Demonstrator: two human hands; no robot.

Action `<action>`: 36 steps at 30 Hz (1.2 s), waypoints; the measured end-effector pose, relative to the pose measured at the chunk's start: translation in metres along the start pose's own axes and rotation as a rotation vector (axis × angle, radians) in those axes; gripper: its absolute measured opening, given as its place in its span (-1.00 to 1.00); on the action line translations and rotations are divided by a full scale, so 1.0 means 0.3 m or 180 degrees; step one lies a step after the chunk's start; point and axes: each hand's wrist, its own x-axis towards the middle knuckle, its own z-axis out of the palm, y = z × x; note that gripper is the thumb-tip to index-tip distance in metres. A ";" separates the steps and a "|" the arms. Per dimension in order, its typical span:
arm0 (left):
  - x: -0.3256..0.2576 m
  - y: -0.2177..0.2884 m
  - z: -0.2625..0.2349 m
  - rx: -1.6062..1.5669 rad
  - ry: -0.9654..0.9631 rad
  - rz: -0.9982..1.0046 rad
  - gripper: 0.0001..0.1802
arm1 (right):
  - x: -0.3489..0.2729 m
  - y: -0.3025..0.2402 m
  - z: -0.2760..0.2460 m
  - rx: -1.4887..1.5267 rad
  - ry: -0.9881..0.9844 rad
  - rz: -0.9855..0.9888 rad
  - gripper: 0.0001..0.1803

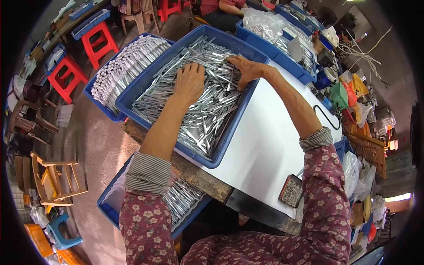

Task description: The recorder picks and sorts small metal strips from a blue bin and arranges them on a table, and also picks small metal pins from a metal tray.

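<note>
A deep blue plastic tray holds a loose heap of slim, shiny metal pieces, some with flattened, blade-like ends; their exact kind is hard to tell. My left hand rests palm down on the heap, its fingers bent onto the pieces and slightly apart. At the tray's right side my right hand reaches in, thumb and fingers spread wide over the metal. No piece is visibly gripped in either hand, though what lies beneath the palms is hidden.
Left of the tray, another blue tray holds bundled metal pieces. A lower blue bin sits beneath the table edge. On the white tabletop lies a small dark dish. Red stools and another person are beyond.
</note>
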 end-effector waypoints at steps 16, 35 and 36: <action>0.011 0.008 -0.030 0.0196 -0.0325 0.0118 -0.67 | 0.007 0.035 0.028 -0.0064 0.0030 0.0096 0.04; 0.023 -0.027 -0.001 -0.0139 -0.0510 0.0180 -0.61 | 0.032 -0.030 0.076 -0.1044 0.0361 -0.0070 -0.10; 0.025 -0.027 -0.003 -0.0177 -0.0527 0.0149 -0.60 | 0.032 -0.031 0.076 -0.1008 0.0392 -0.0055 -0.11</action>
